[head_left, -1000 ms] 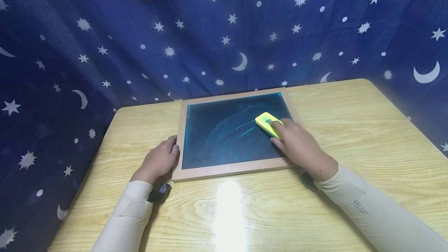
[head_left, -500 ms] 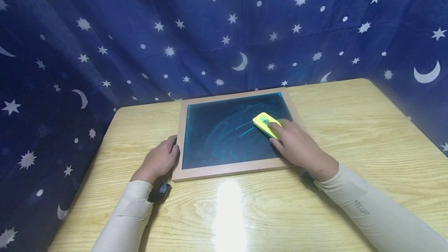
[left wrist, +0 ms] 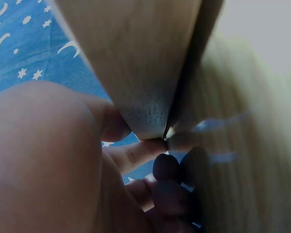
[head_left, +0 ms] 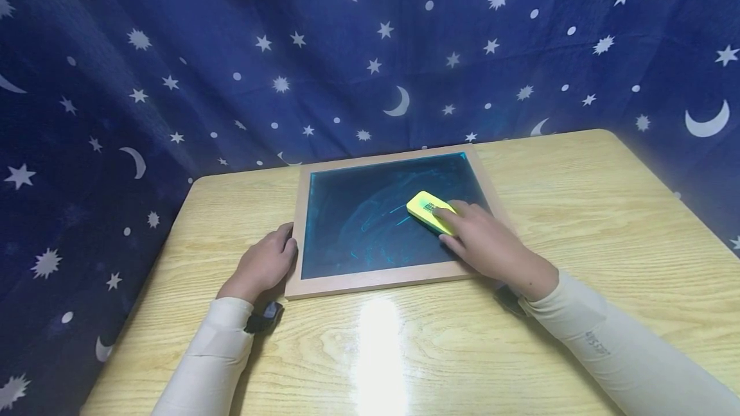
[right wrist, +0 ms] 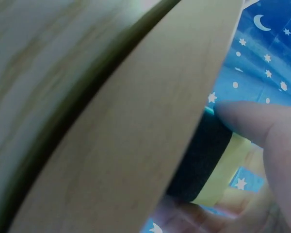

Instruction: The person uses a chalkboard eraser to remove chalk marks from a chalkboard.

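A wood-framed chalkboard [head_left: 347, 230] lies on the table, with faint blue chalk strokes and smears on its dark face. My right hand [head_left: 491, 242] grips a yellow board eraser [head_left: 426, 205], its dark felt side down on the board right of the middle. In the right wrist view, the thumb and fingers stand on opposite sides of the eraser [right wrist: 201, 155]. At the board's left edge, my left hand [head_left: 263, 262] holds the frame. The left wrist view shows thumb and index finger touching the frame [left wrist: 136, 87], the other fingers curled near the tabletop.
The light wood table [head_left: 491, 352] extends around the board, with a bright glare spot in front. A dark blue curtain [head_left: 324, 50] with white moons and stars hangs behind and to the sides. Both wrists wear dark straps.
My right hand has slid the eraser left and slightly toward me across the board, covering part of the two bright strokes. The left hand and the board stay in place.
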Motion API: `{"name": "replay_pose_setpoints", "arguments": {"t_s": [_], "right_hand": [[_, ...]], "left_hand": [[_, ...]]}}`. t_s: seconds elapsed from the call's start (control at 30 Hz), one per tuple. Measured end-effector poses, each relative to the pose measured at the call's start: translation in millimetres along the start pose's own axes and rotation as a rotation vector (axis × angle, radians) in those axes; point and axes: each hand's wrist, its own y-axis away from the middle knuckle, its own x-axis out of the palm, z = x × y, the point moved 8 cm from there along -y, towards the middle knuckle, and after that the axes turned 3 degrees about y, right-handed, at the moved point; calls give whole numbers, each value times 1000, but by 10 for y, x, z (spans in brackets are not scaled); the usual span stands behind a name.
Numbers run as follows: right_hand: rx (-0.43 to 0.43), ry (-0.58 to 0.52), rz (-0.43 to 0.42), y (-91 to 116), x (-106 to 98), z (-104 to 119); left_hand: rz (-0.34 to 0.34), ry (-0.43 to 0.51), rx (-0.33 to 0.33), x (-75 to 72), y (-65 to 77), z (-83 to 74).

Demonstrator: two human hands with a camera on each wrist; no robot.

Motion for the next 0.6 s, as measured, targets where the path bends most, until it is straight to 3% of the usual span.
{"name": "replay_pose_setpoints", "arguments": {"t_s": [0.6], "right_hand": [[-141,-53,15,72,18,197]], "left_hand": [[0,1,-6,-1,-2,-8]]}}
